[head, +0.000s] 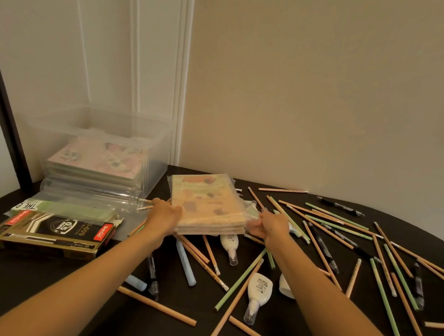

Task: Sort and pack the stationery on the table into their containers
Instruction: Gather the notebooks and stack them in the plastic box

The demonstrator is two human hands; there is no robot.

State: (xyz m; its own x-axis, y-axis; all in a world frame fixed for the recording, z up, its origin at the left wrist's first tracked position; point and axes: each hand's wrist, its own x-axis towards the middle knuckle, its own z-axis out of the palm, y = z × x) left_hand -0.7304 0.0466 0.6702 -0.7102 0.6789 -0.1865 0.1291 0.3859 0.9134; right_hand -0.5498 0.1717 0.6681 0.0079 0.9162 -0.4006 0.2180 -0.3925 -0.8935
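Observation:
A stack of wrapped notebooks (205, 203) with a yellow patterned cover sits in the middle of the black table (53, 274). My left hand (164, 215) grips its left edge and my right hand (270, 225) grips its right edge. Behind to the left stands a clear plastic bin (150, 137) with more notebooks (99, 160) stacked inside. Several tan and green pencils (342, 227), black pens (340, 206) and white glue bottles (259, 289) lie scattered around the stack.
A black and gold pen box (53, 233) and a green and white box (65, 207) lie at the left, beside a clear flat lid (89, 193). A blue chalk-like stick (186, 263) lies between my arms. The wall is close behind the table.

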